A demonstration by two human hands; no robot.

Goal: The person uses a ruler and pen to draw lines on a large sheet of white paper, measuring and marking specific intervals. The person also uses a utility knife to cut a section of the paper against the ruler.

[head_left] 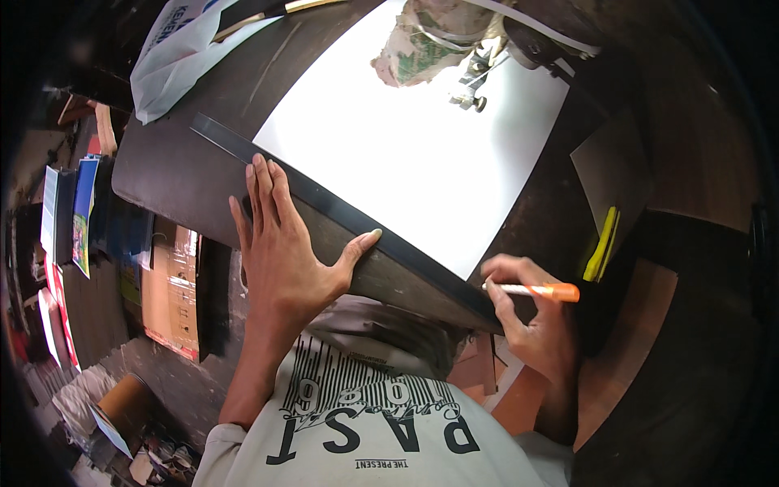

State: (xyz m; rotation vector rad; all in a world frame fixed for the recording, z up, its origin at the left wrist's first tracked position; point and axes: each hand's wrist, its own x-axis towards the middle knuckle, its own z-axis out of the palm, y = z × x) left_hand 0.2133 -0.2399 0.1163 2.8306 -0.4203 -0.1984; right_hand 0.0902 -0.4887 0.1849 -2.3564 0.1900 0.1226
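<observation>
A long dark straightedge (324, 199) lies slantwise along the near edge of a brightly lit white sheet (406, 162). My left hand (284, 235) presses flat on the straightedge, fingers stretched out and thumb spread to the right. At the straightedge's right end, my right hand (527, 316) pinches a white pen with an orange end (544, 290). The pen's tip points left, close to the sheet's near corner. Whether the tip touches anything, I cannot tell. Off to the right of that hand lies a yellow tool, perhaps a utility knife (600, 247).
A metal mechanism with a knob (475, 89) stands over the sheet's far end, beside a crumpled brownish-green piece (422, 49). A white plastic bag (174, 69) lies at the far left of the dark table (174, 170). Cardboard boxes (172, 292) stand below, left.
</observation>
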